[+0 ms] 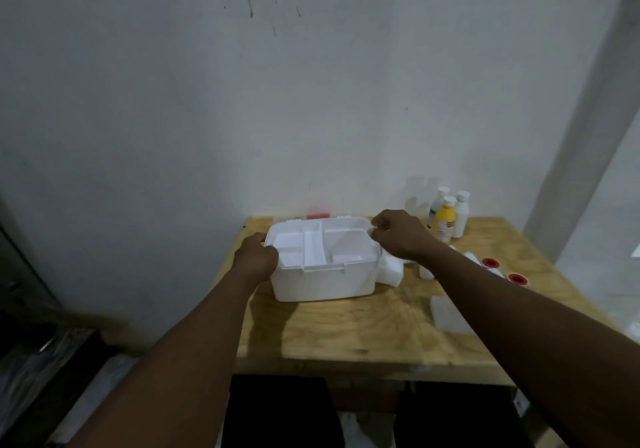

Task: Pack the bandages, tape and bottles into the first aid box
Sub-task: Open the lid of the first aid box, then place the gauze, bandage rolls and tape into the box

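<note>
step: tray point(313, 246) judged being lifted from first aid box point(322, 281) | left hand point(256, 257) curled on its left rim | right hand point(401, 236) pinching right rim | advice: to be raised evenly, kept level

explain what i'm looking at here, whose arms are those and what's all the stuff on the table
There is no machine here. A person wears a camera on their head, so this single picture looks forward and down along their own bare arms.

The left hand grips the left rim of the open white first aid box. The right hand pinches its right rim. In the top of the box sits a white tray split into compartments. Whether the fingers hold the box itself or only this tray is hard to tell.

The box stands on a wooden table. Not yet packed, to the right, are a yellow bottle among white bottles, tape rolls with red centres, and white packets, probably bandages.
</note>
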Demonstrator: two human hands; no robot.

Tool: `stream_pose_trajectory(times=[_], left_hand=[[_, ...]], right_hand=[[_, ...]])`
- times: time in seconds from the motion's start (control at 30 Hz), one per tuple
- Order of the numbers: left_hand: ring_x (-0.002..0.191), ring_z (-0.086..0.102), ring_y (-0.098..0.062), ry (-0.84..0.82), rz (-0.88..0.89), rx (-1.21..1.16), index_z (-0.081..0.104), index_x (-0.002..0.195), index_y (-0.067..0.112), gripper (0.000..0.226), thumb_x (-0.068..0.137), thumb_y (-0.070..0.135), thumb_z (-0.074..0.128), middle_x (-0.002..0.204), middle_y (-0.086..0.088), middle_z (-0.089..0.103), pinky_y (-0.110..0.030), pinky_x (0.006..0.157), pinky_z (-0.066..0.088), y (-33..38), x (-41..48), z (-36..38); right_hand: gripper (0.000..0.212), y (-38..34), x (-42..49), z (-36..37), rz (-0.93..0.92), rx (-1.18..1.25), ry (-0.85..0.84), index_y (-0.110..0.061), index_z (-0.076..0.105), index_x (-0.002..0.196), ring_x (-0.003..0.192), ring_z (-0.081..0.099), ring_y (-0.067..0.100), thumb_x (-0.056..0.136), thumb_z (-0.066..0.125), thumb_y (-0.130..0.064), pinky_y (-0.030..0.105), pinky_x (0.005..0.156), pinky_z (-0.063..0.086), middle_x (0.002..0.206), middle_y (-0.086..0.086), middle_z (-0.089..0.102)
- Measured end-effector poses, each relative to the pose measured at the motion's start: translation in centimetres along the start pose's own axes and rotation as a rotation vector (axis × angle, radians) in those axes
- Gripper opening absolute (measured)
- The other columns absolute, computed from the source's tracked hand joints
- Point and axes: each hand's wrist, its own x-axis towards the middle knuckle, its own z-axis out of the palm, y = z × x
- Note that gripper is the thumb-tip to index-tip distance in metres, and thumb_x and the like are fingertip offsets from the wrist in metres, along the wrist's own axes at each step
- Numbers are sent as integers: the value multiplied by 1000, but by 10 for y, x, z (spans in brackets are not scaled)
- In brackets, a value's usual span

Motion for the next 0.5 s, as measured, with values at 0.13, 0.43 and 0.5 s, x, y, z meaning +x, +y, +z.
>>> stream_pose_trajectory(times=[0.13, 0.43, 0.5], left_hand=[[110, 57, -37, 15, -7, 14, 47, 146, 14, 52, 95, 12, 41, 135, -17, 55, -48, 84, 60, -1, -13, 4], [114, 56, -39, 37, -17, 21, 45, 147, 17, 51, 96, 14, 42, 140, -17, 52, -44, 80, 60, 0, -34, 8], [115, 56, -39, 37, -13, 30, 45, 147, 16, 52, 96, 14, 42, 139, -17, 52, -43, 79, 59, 1, -36, 8]], right_hand=[[20, 14, -21, -23, 57, 34, -45, -8, 68, 101, 94, 69, 31, 89, 56, -18, 34, 70, 54, 107, 13, 70], [74, 54, -66, -38, 241, -661, -503, -16, 52, 138, 121, 54, 28, 73, 82, -33, 39, 97, 50, 136, 6, 53], [89, 65, -69, -32, 271, -725, -481, -15, 46, 142, 130, 46, 31, 66, 86, -38, 45, 103, 45, 142, 7, 46]])
